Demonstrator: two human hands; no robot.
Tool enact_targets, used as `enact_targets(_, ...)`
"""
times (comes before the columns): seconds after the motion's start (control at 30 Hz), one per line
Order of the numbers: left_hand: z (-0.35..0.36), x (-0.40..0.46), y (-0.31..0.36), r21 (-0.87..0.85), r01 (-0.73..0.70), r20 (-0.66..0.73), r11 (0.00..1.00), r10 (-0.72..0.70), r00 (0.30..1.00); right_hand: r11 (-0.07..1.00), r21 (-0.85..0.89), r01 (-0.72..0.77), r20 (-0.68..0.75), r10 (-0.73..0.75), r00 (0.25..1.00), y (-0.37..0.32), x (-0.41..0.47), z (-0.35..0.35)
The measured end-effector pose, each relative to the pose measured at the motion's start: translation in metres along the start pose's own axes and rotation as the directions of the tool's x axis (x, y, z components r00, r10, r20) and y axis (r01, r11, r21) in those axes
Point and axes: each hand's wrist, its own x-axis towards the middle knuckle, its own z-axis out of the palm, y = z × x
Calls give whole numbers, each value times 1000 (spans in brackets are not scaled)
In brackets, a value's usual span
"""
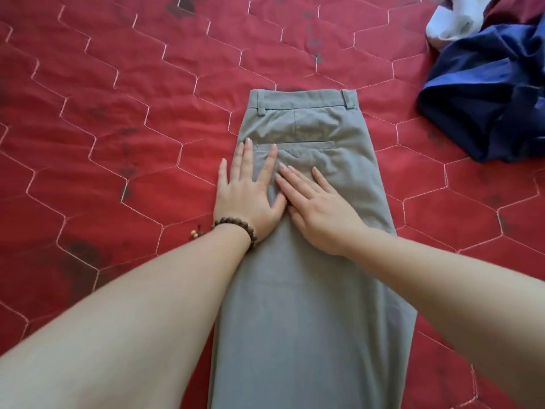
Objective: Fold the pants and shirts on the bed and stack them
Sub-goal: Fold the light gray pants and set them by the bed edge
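Grey pants [309, 290] lie lengthwise on the bed, folded leg over leg, waistband at the far end and back pocket facing up. My left hand [247, 196], with a bead bracelet on the wrist, presses flat on the pants' left edge, its outer fingers partly on the red quilt. My right hand [315, 205] lies flat beside it on the seat of the pants, fingers straight and pointing up-left. The two hands touch at the fingertips. The pant legs run out of view at the bottom.
The bed is covered by a red quilt [118, 128] with a hexagon stitch pattern. A crumpled pile at the far right holds a dark blue garment [486, 98], a white one [451, 22] and a maroon one [513, 10].
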Motion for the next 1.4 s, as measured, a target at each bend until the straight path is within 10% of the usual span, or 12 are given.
enact_targets(0.17, 3, 0, 1, -20, 34, -38, 999, -34, 999, 937, -292, -191, 22, 206, 978, 66, 60, -24)
enact_targets(0.3, 4, 2, -1, -22, 36, -25, 999, -37, 999, 753, -331, -569, -94, 574, 814, 94, 75, -41)
enact_targets(0.37, 3, 1, 0, -23, 43, -12, 999, -43, 999, 786, -283, -550, -207, 509, 835, 75, 75, -44)
enact_targets(0.5, 0, 1, 0, -19, 36, 12, 999, -36, 999, 986, -157, -61, -65, 51, 997, 8, 21, -16)
enact_targets(0.77, 3, 1, 1, -24, 28, -54, 999, -29, 998, 818, -230, -526, -120, 513, 850, -2, -57, 1)
enact_targets(1.0, -20, 3, 23, 252, 91, 78, 964, -114, 990, 843, -72, -533, -50, 530, 846, -63, -74, 31)
enact_targets(1.17, -5, -102, 52, 16, -89, 108, 996, 86, 990, 861, -79, -502, -33, 501, 865, -63, -74, 32)
enact_targets(1.4, -4, -144, -2, 172, 28, 107, 985, -47, 993, 860, -143, -490, -69, 485, 872, -49, -107, 32)
